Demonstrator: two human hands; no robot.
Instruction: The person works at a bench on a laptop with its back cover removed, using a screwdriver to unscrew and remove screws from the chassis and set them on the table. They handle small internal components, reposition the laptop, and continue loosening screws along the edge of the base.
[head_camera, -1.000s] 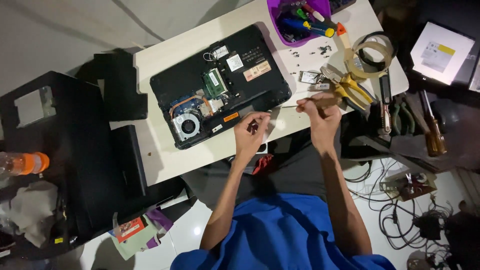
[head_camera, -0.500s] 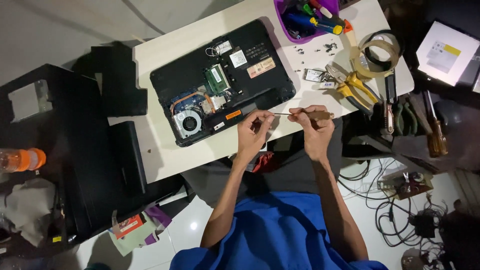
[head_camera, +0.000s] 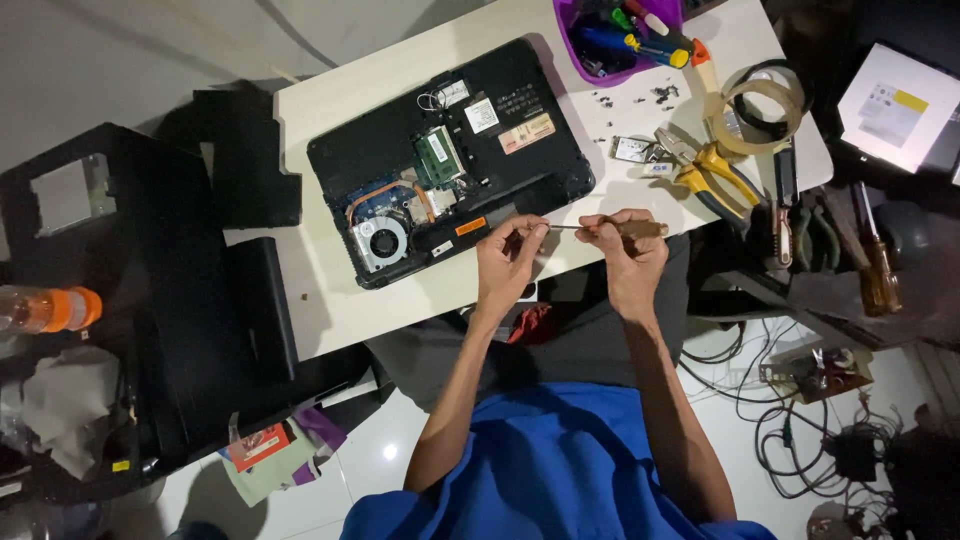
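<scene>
A black laptop (head_camera: 400, 150) lies upside down on the white table (head_camera: 310, 270) with its bottom cover off, showing a fan, copper pipe and green memory board. My right hand (head_camera: 632, 250) grips a small screwdriver (head_camera: 620, 229) by its brownish handle, held level over the table's near edge. My left hand (head_camera: 508, 255) pinches the tip of the thin metal shaft, just below the laptop's front edge.
A purple tray (head_camera: 600, 62) of screwdrivers stands at the table's far right. Yellow-handled pliers (head_camera: 710, 175), tape rolls (head_camera: 755, 110) and loose screws (head_camera: 640, 97) lie near it. Black cover panels (head_camera: 245, 185) sit left of the table. Cables (head_camera: 800, 430) cover the floor at right.
My hands have moved slightly apart along the screwdriver and now hold it level; the view has shifted a little.
</scene>
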